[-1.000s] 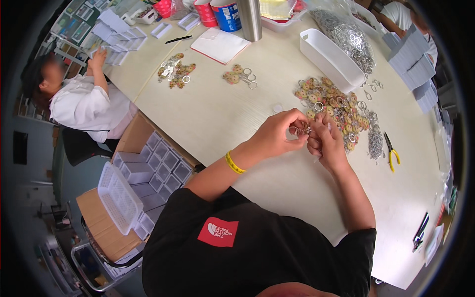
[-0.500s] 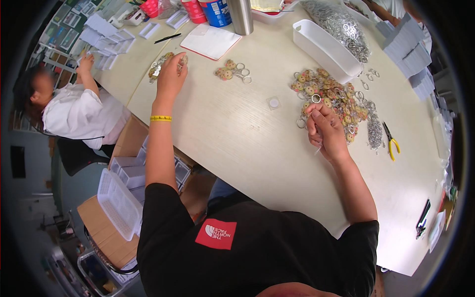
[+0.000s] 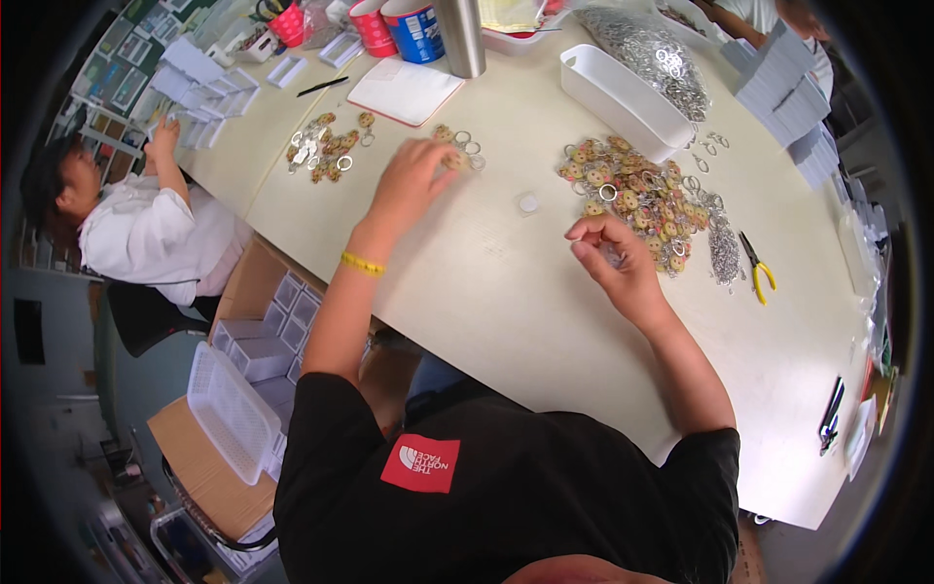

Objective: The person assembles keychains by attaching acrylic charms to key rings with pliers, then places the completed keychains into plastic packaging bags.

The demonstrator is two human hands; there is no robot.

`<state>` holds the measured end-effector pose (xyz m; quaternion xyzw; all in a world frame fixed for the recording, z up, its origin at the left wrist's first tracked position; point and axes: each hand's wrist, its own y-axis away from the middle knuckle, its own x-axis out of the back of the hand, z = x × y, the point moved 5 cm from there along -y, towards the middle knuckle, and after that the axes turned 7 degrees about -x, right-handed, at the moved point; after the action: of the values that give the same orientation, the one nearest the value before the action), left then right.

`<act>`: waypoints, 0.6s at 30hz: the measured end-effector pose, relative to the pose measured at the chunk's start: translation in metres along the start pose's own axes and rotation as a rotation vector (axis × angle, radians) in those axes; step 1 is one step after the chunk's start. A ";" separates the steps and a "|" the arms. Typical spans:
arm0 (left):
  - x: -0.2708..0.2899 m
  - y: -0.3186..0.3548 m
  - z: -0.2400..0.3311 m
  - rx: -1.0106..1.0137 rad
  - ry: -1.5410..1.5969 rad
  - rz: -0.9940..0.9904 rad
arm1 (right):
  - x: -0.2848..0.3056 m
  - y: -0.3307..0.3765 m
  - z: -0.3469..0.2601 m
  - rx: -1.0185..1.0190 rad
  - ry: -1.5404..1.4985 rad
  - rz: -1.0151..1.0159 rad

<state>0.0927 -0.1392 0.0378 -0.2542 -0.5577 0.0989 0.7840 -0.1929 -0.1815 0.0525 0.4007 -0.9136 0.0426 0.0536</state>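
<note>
My left hand [image 3: 407,190] reaches over a small group of keychains [image 3: 468,148] with round yellowish charms and metal rings. Its thumb and fingers are apart, with the fingertips at one charm. My right hand [image 3: 623,268] is half curled in front of a large pile of the same keychains [image 3: 642,195]. A small pale, clear-looking piece shows inside its fingers, too hidden to name. Between the hands lies a small clear square with a white disc [image 3: 528,203]. Another cluster of keychains [image 3: 326,151] rests at the left.
A white bin [image 3: 623,102] stands behind the large pile, beside a bag of metal rings [image 3: 652,58]. Silver clasps [image 3: 722,248] and yellow-handled pliers [image 3: 757,273] lie at the right. A notebook [image 3: 404,92], pen [image 3: 323,86] and steel tumbler [image 3: 461,39] sit farther back. A co-worker [image 3: 161,224] sits left.
My left hand has moved right, from the left cluster to the middle group, leaving keychains in the left cluster. My right hand has drawn slightly down and left, away from the large pile.
</note>
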 end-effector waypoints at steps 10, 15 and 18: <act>-0.015 -0.025 0.133 -0.078 0.673 -0.013 | 0.009 0.004 -0.032 0.423 0.542 0.265; -0.059 -0.009 0.126 0.390 1.469 0.018 | 0.017 0.006 -0.028 0.333 0.358 0.239; -0.074 -0.004 0.126 0.485 1.690 0.009 | 0.020 0.005 -0.019 0.323 0.335 0.225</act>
<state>-0.0511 -0.1388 0.0103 -0.0710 0.2465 -0.0037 0.9665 -0.2090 -0.1906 0.0742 0.2872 -0.9123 0.2593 0.1345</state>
